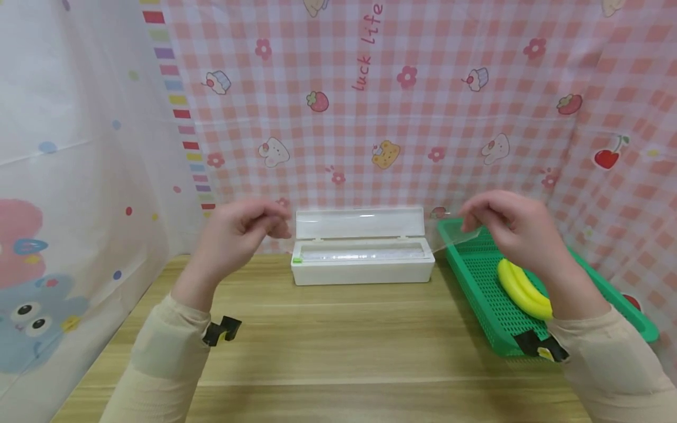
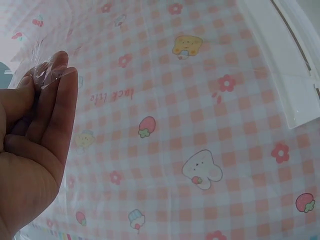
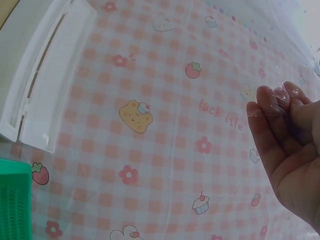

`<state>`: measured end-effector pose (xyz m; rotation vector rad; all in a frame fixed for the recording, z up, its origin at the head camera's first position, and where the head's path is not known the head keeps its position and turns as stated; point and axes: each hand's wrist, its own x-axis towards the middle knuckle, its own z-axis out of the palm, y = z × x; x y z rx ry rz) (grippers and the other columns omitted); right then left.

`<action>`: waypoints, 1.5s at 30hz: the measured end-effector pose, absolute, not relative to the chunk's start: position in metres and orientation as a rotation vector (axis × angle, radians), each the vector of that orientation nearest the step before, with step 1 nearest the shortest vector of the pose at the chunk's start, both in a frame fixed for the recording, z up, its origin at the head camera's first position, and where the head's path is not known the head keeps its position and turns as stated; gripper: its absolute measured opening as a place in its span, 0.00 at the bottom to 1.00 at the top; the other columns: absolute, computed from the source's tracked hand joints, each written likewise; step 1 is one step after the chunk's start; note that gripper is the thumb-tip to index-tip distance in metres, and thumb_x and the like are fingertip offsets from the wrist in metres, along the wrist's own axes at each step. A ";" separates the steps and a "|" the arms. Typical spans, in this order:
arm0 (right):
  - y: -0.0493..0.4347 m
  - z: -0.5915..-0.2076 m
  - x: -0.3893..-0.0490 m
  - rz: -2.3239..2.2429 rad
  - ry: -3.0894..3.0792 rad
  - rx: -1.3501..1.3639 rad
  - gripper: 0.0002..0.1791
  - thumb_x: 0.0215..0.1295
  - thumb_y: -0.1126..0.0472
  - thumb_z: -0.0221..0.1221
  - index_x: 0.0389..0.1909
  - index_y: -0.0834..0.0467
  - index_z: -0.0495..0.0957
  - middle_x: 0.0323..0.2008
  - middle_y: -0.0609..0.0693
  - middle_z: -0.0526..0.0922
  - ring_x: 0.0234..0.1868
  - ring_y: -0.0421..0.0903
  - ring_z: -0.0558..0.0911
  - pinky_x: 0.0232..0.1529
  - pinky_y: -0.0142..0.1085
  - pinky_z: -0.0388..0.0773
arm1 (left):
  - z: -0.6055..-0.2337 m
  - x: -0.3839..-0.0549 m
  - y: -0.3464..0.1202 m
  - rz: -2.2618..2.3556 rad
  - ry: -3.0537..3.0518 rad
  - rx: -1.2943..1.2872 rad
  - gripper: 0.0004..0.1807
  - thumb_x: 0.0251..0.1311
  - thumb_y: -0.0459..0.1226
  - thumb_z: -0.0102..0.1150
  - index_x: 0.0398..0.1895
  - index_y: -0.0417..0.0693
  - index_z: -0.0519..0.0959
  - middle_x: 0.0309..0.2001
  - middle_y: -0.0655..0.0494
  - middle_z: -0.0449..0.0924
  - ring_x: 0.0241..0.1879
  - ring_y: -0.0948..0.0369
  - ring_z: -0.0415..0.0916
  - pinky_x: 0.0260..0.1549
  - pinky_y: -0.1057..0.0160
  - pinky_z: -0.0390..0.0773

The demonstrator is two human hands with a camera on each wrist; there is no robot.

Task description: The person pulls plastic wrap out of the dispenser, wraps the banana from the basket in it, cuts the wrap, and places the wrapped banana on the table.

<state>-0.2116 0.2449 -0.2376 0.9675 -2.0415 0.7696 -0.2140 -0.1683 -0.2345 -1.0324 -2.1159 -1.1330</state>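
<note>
Clear plastic wrap [image 1: 459, 241] reaches from the right hand down toward a white wrap dispenser box [image 1: 362, 274]. My left hand [image 1: 238, 238], raised in front of the box's left end, pinches the film [image 2: 50, 74] between thumb and fingers. On the other side my right hand [image 1: 515, 235] pinches the wrap [image 3: 282, 95] too, above the green basket. The box's hinged lid [image 1: 359, 223] stands up at the back, and a shiny strip shows in its slot. Most of the film between the hands is too transparent to trace in the head view.
To the right stands a green perforated basket [image 1: 478, 305] with yellow bananas [image 1: 520, 291] in it, under my right forearm. A small green tab [image 1: 298, 259] sits on the box's left front edge. Patterned cloth [image 1: 344, 135] hangs behind the wooden table [image 1: 338, 346].
</note>
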 end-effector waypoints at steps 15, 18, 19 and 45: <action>0.248 -0.258 -0.197 0.934 -2.111 1.078 0.22 0.57 0.88 0.54 0.37 0.59 0.82 0.25 0.45 0.81 0.29 0.37 0.80 0.36 0.22 0.79 | -0.264 -0.201 -0.172 -1.239 -2.151 -1.048 0.12 0.60 0.17 0.55 0.35 0.38 0.82 0.27 0.55 0.84 0.27 0.62 0.84 0.24 0.70 0.81; 0.248 -0.263 -0.194 0.954 -2.123 1.077 0.23 0.57 0.88 0.54 0.38 0.58 0.82 0.25 0.44 0.81 0.28 0.38 0.80 0.34 0.23 0.79 | -0.270 -0.197 -0.172 -1.274 -2.141 -1.075 0.11 0.61 0.16 0.54 0.36 0.36 0.81 0.27 0.54 0.84 0.27 0.61 0.84 0.28 0.67 0.85; 0.248 -0.265 -0.193 0.962 -2.126 1.082 0.23 0.57 0.88 0.54 0.38 0.57 0.82 0.25 0.44 0.81 0.28 0.38 0.79 0.34 0.23 0.79 | -0.272 -0.197 -0.172 -1.281 -2.130 -1.090 0.11 0.60 0.16 0.54 0.36 0.36 0.81 0.27 0.54 0.84 0.26 0.61 0.84 0.29 0.65 0.85; 0.256 -0.315 -0.173 1.131 -2.151 1.413 0.12 0.72 0.73 0.50 0.43 0.55 0.78 0.28 0.43 0.81 0.28 0.38 0.80 0.28 0.27 0.80 | -0.319 -0.172 -0.179 -1.378 -2.143 -1.276 0.14 0.59 0.15 0.54 0.38 0.40 0.79 0.29 0.52 0.81 0.27 0.60 0.84 0.27 0.63 0.85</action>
